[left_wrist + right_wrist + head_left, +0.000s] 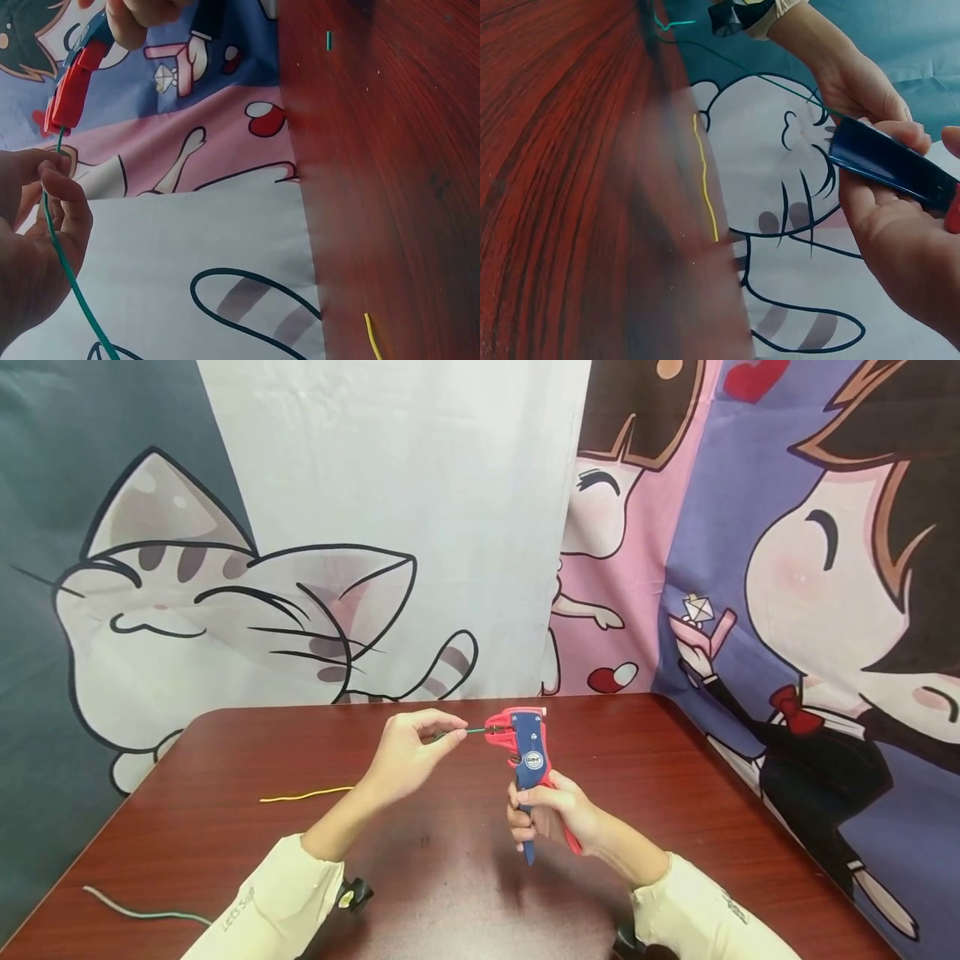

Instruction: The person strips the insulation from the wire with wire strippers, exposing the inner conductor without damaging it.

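My left hand (pixel 405 752) pinches a thin green wire (pixel 476 730) between thumb and fingertips above the table. The wire's tip is at the red jaws of a wire stripper with a blue body (pixel 531 752). My right hand (pixel 558 814) grips the stripper upright by its red and blue handles. In the left wrist view, the wire (pixel 75 285) trails down past the left palm. The blue handle (pixel 889 163) lies across the right hand's fingers in the right wrist view. The tip inside the jaws is hidden.
A yellow wire (pixel 307 795) lies on the brown table (pixel 427 893), left of centre. At the front left, a green length of wire (pixel 150 914) runs under the left sleeve. A short green piece (pixel 328 40) rests on the tabletop. Behind hangs a cartoon-printed cloth (pixel 420 468).
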`<control>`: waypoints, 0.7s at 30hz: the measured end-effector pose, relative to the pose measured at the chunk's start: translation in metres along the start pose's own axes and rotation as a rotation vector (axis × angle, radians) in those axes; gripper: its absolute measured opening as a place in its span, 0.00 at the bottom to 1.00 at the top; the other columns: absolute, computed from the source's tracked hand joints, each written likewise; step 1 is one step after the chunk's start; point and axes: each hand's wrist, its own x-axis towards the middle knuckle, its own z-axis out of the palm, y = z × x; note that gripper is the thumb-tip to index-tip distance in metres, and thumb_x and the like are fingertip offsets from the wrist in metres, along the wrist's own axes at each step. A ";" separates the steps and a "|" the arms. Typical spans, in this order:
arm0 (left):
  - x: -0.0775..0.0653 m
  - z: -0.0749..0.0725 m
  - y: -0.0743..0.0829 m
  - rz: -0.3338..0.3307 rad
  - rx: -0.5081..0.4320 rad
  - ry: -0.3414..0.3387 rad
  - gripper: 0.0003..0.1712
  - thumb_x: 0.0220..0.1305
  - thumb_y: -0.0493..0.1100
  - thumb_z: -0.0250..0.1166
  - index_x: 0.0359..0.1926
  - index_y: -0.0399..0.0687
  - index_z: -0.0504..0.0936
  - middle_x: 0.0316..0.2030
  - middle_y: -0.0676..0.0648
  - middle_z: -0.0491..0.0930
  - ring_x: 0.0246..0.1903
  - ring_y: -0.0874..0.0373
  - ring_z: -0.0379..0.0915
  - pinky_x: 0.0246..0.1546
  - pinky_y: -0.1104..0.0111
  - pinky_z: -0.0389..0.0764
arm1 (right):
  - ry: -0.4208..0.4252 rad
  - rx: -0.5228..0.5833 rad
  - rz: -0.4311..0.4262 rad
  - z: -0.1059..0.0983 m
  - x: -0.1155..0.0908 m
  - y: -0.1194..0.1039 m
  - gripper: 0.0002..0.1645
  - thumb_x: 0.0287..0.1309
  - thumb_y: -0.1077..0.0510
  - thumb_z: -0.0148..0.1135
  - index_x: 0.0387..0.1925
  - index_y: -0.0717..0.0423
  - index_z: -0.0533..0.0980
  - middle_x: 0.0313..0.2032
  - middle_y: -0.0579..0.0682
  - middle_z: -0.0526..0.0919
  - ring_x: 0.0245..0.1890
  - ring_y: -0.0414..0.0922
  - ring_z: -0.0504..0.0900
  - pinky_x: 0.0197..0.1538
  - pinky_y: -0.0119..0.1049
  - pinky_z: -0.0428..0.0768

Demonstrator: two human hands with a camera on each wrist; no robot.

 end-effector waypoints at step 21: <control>-0.001 0.002 0.002 0.017 -0.056 -0.019 0.05 0.61 0.38 0.71 0.39 0.45 0.88 0.32 0.50 0.87 0.25 0.59 0.75 0.27 0.71 0.75 | 0.001 0.000 -0.007 0.001 -0.003 0.000 0.10 0.67 0.65 0.41 0.37 0.55 0.71 0.25 0.47 0.71 0.24 0.41 0.71 0.35 0.35 0.79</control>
